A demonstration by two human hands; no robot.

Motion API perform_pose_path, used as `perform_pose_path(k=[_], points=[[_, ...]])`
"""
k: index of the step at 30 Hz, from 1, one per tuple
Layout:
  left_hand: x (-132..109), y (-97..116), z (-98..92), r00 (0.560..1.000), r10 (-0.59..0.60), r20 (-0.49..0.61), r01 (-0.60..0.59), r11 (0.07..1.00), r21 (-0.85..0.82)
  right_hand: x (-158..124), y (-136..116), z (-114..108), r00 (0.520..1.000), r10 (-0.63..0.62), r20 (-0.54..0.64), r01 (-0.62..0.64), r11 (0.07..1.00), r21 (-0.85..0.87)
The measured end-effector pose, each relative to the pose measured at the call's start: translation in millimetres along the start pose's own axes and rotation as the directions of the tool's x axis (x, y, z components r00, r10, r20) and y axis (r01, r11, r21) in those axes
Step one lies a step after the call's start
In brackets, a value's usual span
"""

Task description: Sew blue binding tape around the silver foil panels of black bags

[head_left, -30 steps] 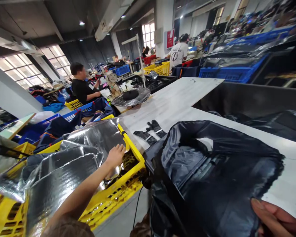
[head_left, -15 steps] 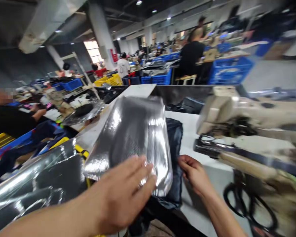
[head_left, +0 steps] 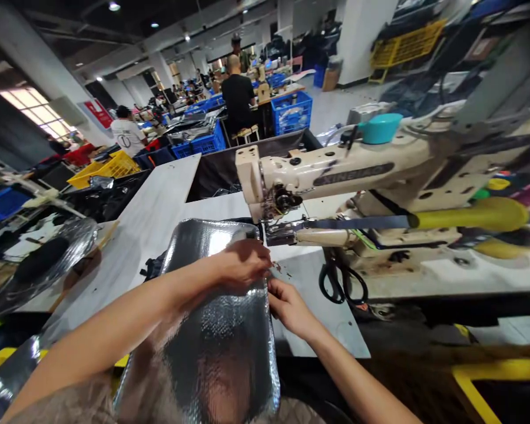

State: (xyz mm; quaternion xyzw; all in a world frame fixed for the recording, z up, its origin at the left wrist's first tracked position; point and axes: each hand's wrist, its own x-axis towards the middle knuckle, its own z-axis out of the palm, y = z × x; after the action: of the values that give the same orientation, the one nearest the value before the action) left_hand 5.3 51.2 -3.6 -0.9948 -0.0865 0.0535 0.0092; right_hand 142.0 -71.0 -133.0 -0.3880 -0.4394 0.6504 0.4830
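The silver panel [head_left: 221,330] lies across the white table [head_left: 159,182], left of the sewing machine [head_left: 335,171], whose lettering is too blurred to read reliably. The left hand [head_left: 246,263] and right hand [head_left: 291,307] pinch the panel's right edge. Beyond, a blue crate [head_left: 209,144] contains dark and silvery sheets [head_left: 189,126].

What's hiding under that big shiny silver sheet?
Something black peeks out at its left edge, and the white table shows beside it. Whatever lies beneath the middle can't be seen, because the silver sheet covers it.
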Motion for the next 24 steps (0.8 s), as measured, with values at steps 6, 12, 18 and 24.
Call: perform_pose_path(k=[6, 12, 18, 24], points=[[-7, -15, 0.5, 0.988, -0.035, -0.150, 0.027, 0.998, -0.051, -9, 15, -14, 0.994, -0.019, -0.108, 0.011, 0.997, -0.073], [-2, -25, 3.9, 0.996, -0.033, -0.077, 0.029, 0.999, -0.045, -10, 13, -9, 0.989, -0.083, -0.125, 0.062, 0.985, -0.158], [14, -32, 12.5, 0.998, 0.032, -0.060, -0.043, 0.980, -0.195, -14, 14, -10, 0.992, -0.052, -0.111, 0.044, 0.996, -0.074], [23, -32, 15.7, 1.000, 0.006, -0.017, -0.010, 0.965, -0.263, -15, 15, -13, 0.990, -0.050, -0.134, 0.044, 0.998, -0.049]])
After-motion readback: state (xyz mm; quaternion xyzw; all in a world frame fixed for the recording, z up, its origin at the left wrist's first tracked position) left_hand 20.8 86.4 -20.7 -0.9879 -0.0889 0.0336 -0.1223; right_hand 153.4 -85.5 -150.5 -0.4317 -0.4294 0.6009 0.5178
